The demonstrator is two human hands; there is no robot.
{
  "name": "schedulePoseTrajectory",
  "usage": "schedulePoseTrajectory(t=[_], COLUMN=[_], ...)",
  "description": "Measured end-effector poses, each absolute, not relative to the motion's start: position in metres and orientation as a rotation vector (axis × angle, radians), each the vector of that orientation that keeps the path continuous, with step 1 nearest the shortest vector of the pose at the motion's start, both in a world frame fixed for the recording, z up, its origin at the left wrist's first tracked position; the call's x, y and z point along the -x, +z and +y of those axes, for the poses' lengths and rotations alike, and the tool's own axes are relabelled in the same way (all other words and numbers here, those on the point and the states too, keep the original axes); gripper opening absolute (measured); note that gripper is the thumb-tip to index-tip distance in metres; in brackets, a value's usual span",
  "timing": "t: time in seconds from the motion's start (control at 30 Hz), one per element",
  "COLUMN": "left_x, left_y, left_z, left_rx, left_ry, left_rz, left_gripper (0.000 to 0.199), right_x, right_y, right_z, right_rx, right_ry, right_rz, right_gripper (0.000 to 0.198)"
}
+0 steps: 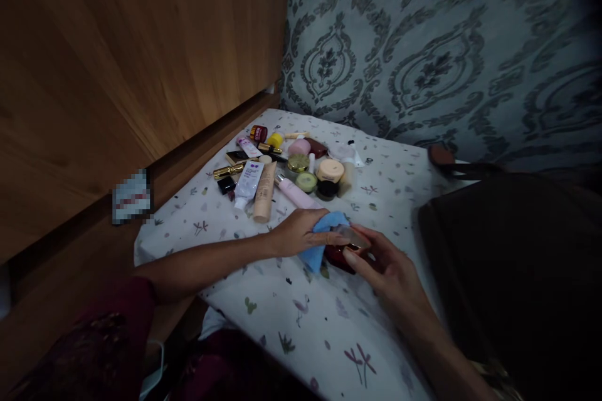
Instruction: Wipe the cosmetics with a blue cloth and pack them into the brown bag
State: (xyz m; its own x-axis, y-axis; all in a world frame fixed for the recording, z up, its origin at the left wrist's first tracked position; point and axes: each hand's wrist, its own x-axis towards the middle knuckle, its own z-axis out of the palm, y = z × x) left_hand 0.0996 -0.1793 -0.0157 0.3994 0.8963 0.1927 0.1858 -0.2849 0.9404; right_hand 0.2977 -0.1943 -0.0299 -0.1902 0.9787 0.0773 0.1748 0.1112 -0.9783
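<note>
My left hand [298, 233] is closed on a blue cloth [312, 257] and presses it against a dark red container with a shiny copper-gold top [360, 242]. From the other side, my right hand [394, 266] grips the same container between thumb and fingers. Whether it is a jar or a bottle I cannot tell, since the cloth and fingers cover much of it. Just beyond my left hand lies a pale pink tube [297, 193]. A beige tube [265, 194] and a white and lilac tube [249, 183] lie to its left.
Several jars, such as a peach-lidded one [330, 170] and a green one [306, 182], cluster with a gold lipstick case [228, 171] on the patterned tablecloth [282, 301]. A dark bag [508, 263] stands at right. Wooden furniture [141, 44] borders the left, patterned wallpaper [376, 56] the back.
</note>
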Motion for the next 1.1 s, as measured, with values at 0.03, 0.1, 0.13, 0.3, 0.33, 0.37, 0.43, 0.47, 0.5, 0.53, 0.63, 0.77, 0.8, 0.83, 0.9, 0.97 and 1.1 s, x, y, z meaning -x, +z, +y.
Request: schedulePoseTrajectory(t=[0.03, 0.1, 0.13, 0.3, 0.33, 0.37, 0.43, 0.47, 0.5, 0.53, 0.63, 0.77, 0.8, 0.83, 0.9, 0.97, 1.1], left_x=[-0.1, -0.1, -0.1, -0.101, -0.101, -0.101, -0.1, -0.1, -0.099, -0.099, -0.099, -0.1, -0.1, -0.099, -0.098, -0.097, -0.098], left_y=[-0.015, -0.014, -0.014, -0.01, -0.01, -0.011, -0.012, -0.013, -0.014, -0.015, -0.017, -0.017, -0.016, -0.015, -0.014, -0.014, -0.017], left_z=[-0.18, -0.182, -0.183, -0.184, -0.183, -0.183, -0.181, -0.181, -0.181, -0.181, -0.183, -0.188, -0.188, -0.188, -0.187, -0.183, -0.176], left_rx=[-1.739, -1.769, -1.791, -1.924, -1.94, -1.945, -1.937, -1.947, -1.982, -2.045, -2.294, -2.414, -2.407, -2.389, -2.329, -2.252, -2.036], left_ry=[0.957, 0.945, 0.949, 1.028, 1.043, 1.058, 1.096, 1.119, 1.144, 1.166, 1.16, 1.12, 1.125, 1.131, 1.134, 1.118, 1.032], left_rz=[0.971, 1.013, 1.032, 1.081, 1.081, 1.078, 1.07, 1.065, 1.059, 1.051, 1.031, 0.987, 0.976, 0.969, 0.961, 0.961, 0.921], left_gripper=[0.042, 0.044, 0.046, 0.049, 0.049, 0.049, 0.048, 0.047, 0.047, 0.046, 0.041, 0.038, 0.038, 0.038, 0.041, 0.046, 0.066], right_x=[-0.298, -0.299, -0.3, -0.3, -0.3, -0.299, -0.298, -0.296, -0.295, -0.294, -0.293, -0.295, -0.295, -0.296, -0.296, -0.295, -0.295], right_y=[-0.031, -0.033, -0.034, -0.039, -0.039, -0.039, -0.038, -0.037, -0.036, -0.035, -0.033, -0.031, -0.03, -0.029, -0.026, -0.025, -0.025], right_z=[-0.194, -0.194, -0.193, -0.192, -0.192, -0.193, -0.195, -0.196, -0.196, -0.197, -0.197, -0.194, -0.194, -0.195, -0.196, -0.197, -0.197], right_rx=[1.193, 1.215, 1.225, 1.254, 1.248, 1.239, 1.22, 1.214, 1.209, 1.206, 1.197, 1.188, 1.177, 1.163, 1.131, 1.102, 1.051], right_ry=[1.153, 1.099, 1.075, 0.991, 0.986, 0.986, 0.99, 0.991, 0.995, 1.006, 1.063, 1.152, 1.179, 1.208, 1.268, 1.312, 1.376], right_rz=[-1.556, -1.616, -1.636, -1.614, -1.6, -1.586, -1.558, -1.543, -1.526, -1.503, -1.402, -1.261, -1.233, -1.209, -1.179, -1.175, -1.173], right_gripper=[0.057, 0.059, 0.058, 0.053, 0.053, 0.053, 0.053, 0.053, 0.053, 0.053, 0.053, 0.049, 0.049, 0.049, 0.05, 0.051, 0.05])
